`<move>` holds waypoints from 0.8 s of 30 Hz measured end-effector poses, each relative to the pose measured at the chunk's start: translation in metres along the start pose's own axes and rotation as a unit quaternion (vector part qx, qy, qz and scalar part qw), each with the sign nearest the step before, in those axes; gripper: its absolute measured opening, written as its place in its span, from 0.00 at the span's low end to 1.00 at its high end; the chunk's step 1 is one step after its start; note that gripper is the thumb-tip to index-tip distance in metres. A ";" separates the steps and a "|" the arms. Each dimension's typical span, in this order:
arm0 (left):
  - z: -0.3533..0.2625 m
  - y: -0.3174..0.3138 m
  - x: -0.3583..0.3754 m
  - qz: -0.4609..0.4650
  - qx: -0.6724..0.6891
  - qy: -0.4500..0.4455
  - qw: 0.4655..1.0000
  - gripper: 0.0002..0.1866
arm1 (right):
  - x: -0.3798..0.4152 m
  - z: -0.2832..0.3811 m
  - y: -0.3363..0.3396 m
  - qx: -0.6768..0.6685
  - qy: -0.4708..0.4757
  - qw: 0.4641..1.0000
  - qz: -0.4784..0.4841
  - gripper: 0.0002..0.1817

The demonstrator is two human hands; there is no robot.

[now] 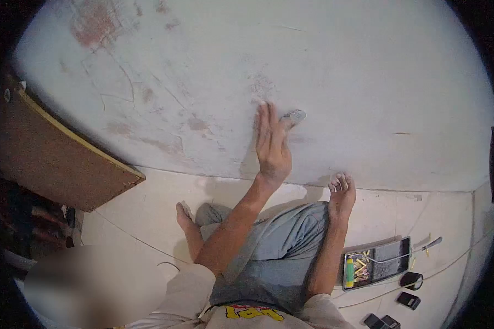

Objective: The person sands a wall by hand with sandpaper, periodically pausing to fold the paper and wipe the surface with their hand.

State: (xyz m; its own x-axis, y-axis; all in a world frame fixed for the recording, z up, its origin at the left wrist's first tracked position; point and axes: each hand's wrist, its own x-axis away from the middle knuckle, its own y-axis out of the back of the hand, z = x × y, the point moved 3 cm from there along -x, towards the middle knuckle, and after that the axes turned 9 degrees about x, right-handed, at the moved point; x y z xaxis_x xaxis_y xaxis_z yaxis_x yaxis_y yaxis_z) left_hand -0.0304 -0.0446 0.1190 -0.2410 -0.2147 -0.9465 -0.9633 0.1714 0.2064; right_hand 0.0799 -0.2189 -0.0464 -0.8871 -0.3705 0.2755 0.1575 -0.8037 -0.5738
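My left hand (273, 145) reaches up to the pale wall (357, 82), its fingers stretched out near a rough, scuffed patch. Beside its thumb is a small grey object (296, 117), which seems to be between the thumb and the wall; what it is I cannot make out. My right hand (342, 192) is lower and to the right, near the base of the wall above my knee. Its fingers are apart and slightly curled, with nothing seen in them.
A brown wooden panel (66, 148) leans at the left. On the tiled floor at the right lie a black tray (391, 268) with small yellow pieces and a green item, a round black object (411, 281) and several small dark boxes (408, 300). A cable crosses there.
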 end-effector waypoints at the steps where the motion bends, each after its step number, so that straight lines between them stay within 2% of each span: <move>1: -0.002 0.004 0.010 -0.005 -0.003 -0.001 1.000 0.21 | -0.001 0.002 -0.002 -0.005 0.016 1.000 0.007 0.20; 3: -0.010 0.004 0.050 0.106 0.007 0.033 0.994 0.19 | -0.002 0.003 -0.003 -0.002 0.011 1.000 0.004 0.20; 4: -0.013 0.006 0.062 0.106 0.010 0.032 0.994 0.19 | -0.002 0.003 -0.001 0.003 0.000 1.000 -0.004 0.19; 6: -0.016 0.013 0.080 0.093 0.031 0.110 0.989 0.14 | -0.003 0.002 0.000 -0.003 -0.001 1.000 -0.008 0.19; 7: -0.022 0.018 0.086 0.094 0.031 0.115 0.988 0.14 | -0.002 0.002 0.000 -0.007 -0.005 1.000 -0.009 0.19; 8: -0.024 0.025 0.093 0.086 0.081 0.199 0.973 0.15 | -0.001 0.002 0.000 -0.004 -0.008 1.000 -0.009 0.19; 9: -0.026 0.032 0.099 0.076 0.130 0.280 0.948 0.15 | 0.002 0.005 -0.005 0.034 0.011 0.999 -0.006 0.18; 10: -0.021 0.037 0.112 0.092 0.100 0.420 0.897 0.12 | 0.004 0.009 -0.012 0.070 0.031 0.997 -0.002 0.18; 11: -0.018 0.040 0.114 0.092 0.097 0.423 0.896 0.12 | 0.007 0.011 -0.020 0.071 0.027 0.997 -0.001 0.18; 12: -0.014 0.043 0.115 0.052 0.176 0.453 0.872 0.11 | 0.011 0.013 -0.033 0.180 0.061 0.980 0.067 0.17; 13: -0.012 0.048 0.118 0.010 0.251 0.483 0.839 0.12 | 0.018 0.011 -0.045 0.287 0.092 0.944 0.136 0.17; 14: -0.010 0.054 0.122 0.023 0.308 0.539 0.784 0.14 | 0.028 0.001 -0.056 0.274 0.044 0.946 0.166 0.16; 15: -0.010 0.057 0.124 0.021 0.304 0.545 0.781 0.14 | 0.038 -0.005 -0.066 0.277 0.038 0.946 0.167 0.16; 17: -0.012 0.059 0.134 -0.050 0.384 0.603 0.697 0.13 | 0.060 -0.017 -0.087 0.310 -0.009 0.905 0.292 0.12; 18: -0.016 0.059 0.136 -0.050 0.384 0.605 0.696 0.13 | 0.063 -0.023 -0.088 0.311 -0.011 0.905 0.291 0.12; 20: -0.027 0.068 0.137 -0.065 0.252 0.549 0.794 0.13 | 0.064 -0.035 -0.091 0.320 0.029 0.891 0.320 0.07; 21: -0.030 0.071 0.132 -0.066 0.252 0.548 0.795 0.13 | 0.066 -0.037 -0.093 0.320 0.031 0.891 0.321 0.07; 23: -0.033 0.069 0.120 -0.050 0.455 0.586 0.669 0.14 | 0.067 -0.040 -0.094 0.279 0.002 0.915 0.291 0.06; 24: -0.031 0.067 0.118 -0.047 0.458 0.580 0.672 0.14 | 0.066 -0.042 -0.094 0.276 0.009 0.916 0.291 0.06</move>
State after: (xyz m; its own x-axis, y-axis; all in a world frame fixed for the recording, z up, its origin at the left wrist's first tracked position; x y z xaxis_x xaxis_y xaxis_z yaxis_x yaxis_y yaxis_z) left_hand -0.1272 -0.0879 0.0291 -0.6261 -0.7797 -0.0055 -0.6311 0.5109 -0.5836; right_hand -0.0113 -0.1485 -0.0064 -0.5888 -0.8077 0.0306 0.7976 -0.5868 -0.1397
